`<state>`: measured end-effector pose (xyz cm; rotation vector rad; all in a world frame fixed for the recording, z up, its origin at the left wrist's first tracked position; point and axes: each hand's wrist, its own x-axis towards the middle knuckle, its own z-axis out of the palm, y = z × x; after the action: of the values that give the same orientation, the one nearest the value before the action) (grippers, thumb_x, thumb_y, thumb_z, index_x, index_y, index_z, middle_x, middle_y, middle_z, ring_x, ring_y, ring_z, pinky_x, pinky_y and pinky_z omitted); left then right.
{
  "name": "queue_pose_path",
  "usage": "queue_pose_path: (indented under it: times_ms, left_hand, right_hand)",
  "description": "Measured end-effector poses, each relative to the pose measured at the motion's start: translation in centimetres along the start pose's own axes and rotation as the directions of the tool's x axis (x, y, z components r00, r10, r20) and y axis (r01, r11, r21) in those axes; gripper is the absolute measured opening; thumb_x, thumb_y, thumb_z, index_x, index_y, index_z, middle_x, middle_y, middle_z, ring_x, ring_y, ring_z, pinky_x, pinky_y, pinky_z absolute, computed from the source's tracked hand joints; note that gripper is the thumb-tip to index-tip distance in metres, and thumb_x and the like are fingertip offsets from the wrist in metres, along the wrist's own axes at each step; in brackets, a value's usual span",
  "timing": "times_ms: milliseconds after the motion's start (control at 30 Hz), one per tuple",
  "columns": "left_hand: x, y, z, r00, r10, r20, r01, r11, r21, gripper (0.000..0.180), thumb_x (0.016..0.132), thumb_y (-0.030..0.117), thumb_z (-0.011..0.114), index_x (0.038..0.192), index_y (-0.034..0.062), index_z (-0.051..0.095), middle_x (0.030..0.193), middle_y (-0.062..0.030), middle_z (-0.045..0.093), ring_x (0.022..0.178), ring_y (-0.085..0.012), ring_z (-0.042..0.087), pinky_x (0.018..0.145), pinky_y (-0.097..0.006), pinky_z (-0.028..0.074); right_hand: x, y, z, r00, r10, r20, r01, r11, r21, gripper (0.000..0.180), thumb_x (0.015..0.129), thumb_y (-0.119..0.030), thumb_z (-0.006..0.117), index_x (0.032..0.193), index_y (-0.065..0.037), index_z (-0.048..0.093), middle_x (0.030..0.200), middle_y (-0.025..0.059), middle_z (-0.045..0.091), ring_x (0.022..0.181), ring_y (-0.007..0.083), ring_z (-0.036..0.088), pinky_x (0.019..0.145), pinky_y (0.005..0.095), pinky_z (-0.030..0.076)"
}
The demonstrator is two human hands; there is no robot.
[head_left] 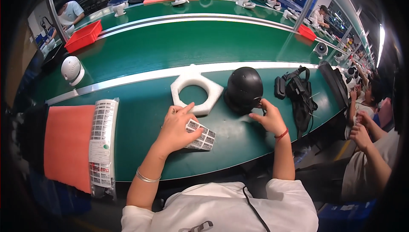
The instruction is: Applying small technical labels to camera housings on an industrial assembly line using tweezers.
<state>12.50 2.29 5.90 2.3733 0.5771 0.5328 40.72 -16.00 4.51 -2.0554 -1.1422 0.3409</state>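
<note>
Fingers of your left hand (177, 127) lie spread and flat on a small sheet of printed labels (200, 135), pressing it onto the green bench top (140, 117) just in front of you. Your right hand (269, 117) has its thumb and forefinger drawn together at the lower right edge of the black dome-shaped device (243, 89); whatever they pinch there is too small to make out. That black dome stands upright on the bench, just right of a white foam ring (196, 90) with a round hole, and the two are close but seem not to touch. Right of the dome lies a black bundle of straps (299, 93). To your far left, an orange mat (68, 144) covers the bench edge, with a long strip of labels (102, 144) lying along its right side. A white dome device (71, 70) sits beyond the mat, and a red tray (84, 35) rests further back. Another person's hands (360, 127) show at the right rim
</note>
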Motion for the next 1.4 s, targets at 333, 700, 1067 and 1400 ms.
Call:
queue_pose_path:
  times_ms: [333,700,1067,1400]
  left_hand:
    - [-1.7,-0.5,-1.8,1.0,0.02,0.019,-0.02,1.0,-0.007,0.026,0.076,0.03,0.076,0.085,0.0056,0.072,0.14,-0.0178,0.056,0.135,-0.0403,0.043,0.111,-0.048,0.034]
    - [-2.5,2.7,3.2,0.968,0.144,0.206,-0.089,0.964,-0.252,0.029,0.079,0.032,0.074,0.088,0.0056,0.07,0.143,-0.0217,0.052,0.126,-0.041,0.051,0.107,-0.044,0.039]
    - [-9.4,2.2,-2.4,0.99,-0.135,0.038,0.131,0.791,-0.598,0.015,0.082,0.013,0.077,0.088,0.004,0.067,0.11,-0.0125,0.073,0.091,-0.022,0.071,0.08,-0.032,0.055]
    - [-9.0,0.8,2.8,0.927,-0.375,-0.002,0.223,0.556,-0.801,0.017,0.087,0.012,0.076,0.097,0.0018,0.066,0.087,-0.0026,0.07,0.08,-0.0058,0.063,0.07,-0.022,0.051]
  right_hand:
    - [-3.5,-2.6,-2.7,0.961,-0.213,-0.178,0.198,0.976,-0.095,0.02,0.07,-0.012,0.086,0.082,-0.006,0.072,0.08,0.0029,0.071,0.055,0.0041,0.048,0.05,0.021,0.034]
    - [1.3,-3.9,-1.9,0.914,-0.406,0.017,0.404,0.913,0.05,0.121,0.045,-0.039,0.098,0.149,-0.01,0.042,0.134,0.016,0.06,0.115,0.0263,0.063,0.093,0.0336,0.051]
    - [5.8,-10.3,-4.0,0.953,-0.155,0.261,0.104,0.975,0.199,0.079,0.061,-0.029,0.087,0.131,-0.006,0.059,0.109,0.0142,0.068,0.104,0.0237,0.065,0.093,0.0341,0.049]
    - [19.9,-20.1,3.3,0.655,0.25,0.713,-0.01,0.946,-0.323,0.056,0.067,-0.046,0.076,0.11,-0.011,0.071,0.096,0.0059,0.068,0.076,0.0134,0.058,0.055,0.0264,0.037]
